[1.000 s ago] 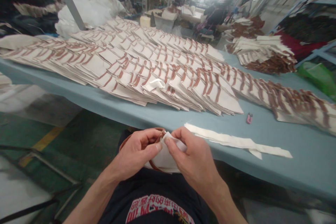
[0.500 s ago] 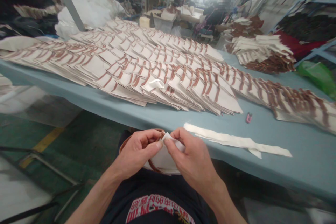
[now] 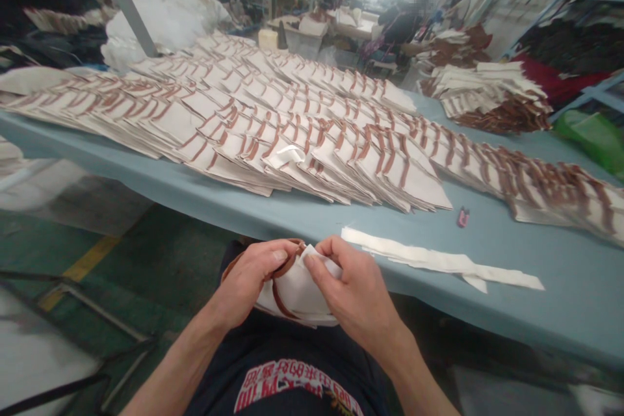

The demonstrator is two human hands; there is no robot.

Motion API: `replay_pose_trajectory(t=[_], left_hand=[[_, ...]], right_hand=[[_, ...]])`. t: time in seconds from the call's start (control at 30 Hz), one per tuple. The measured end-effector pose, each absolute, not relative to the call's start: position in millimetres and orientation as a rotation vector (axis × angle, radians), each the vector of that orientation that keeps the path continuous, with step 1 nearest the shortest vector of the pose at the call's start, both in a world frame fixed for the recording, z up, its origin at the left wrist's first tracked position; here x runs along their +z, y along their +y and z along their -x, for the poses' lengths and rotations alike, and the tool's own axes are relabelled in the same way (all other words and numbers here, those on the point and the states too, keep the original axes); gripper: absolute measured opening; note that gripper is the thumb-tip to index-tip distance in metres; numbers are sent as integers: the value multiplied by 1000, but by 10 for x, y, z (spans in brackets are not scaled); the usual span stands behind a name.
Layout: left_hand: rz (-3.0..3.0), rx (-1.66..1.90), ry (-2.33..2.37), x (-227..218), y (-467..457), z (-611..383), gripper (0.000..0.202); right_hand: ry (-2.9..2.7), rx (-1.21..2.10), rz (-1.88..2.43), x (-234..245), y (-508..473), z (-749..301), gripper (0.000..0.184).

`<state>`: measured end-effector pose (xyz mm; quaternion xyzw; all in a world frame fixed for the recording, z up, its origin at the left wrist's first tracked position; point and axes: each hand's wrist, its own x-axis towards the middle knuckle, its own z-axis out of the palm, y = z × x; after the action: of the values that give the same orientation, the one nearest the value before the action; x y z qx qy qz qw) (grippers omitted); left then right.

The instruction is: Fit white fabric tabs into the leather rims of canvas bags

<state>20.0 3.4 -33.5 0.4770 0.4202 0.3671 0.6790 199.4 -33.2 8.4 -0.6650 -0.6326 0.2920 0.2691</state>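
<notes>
A cream fabric piece with brown strap trim is in front of my body, just off the table's near edge. My left hand is closed on its brown strap, which curves out beneath the thumb. Thumb and fingers of my right hand pinch a white corner of the fabric, close beside the left fingertips. Whatever lies right between the fingertips is too small to make out. On the table to the right of my hands are cream fabric strips.
Rows of overlapping cream pieces with brown trim cover much of the blue-green table. Small pink thread snips lie near the strips. A stack of cream and brown pieces stands at the back right. A person sits beyond the table.
My left thumb has lifted back from the pinched corner and moved left, uncovering more of the brown strap. My right hand stays at the white corner.
</notes>
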Motion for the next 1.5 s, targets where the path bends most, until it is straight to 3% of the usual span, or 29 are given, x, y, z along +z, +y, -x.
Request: replay_pose_trajectory(t=[0.97, 1.5], left_hand=[[-1418, 807, 1058, -171, 15, -393, 22], [-1739, 1053, 1196, -189, -189, -401, 21]], right_hand=[[-1606, 788, 1742, -20, -350, -1989, 25], [-1483, 1286, 1466, -162, -384, -1976, 37]])
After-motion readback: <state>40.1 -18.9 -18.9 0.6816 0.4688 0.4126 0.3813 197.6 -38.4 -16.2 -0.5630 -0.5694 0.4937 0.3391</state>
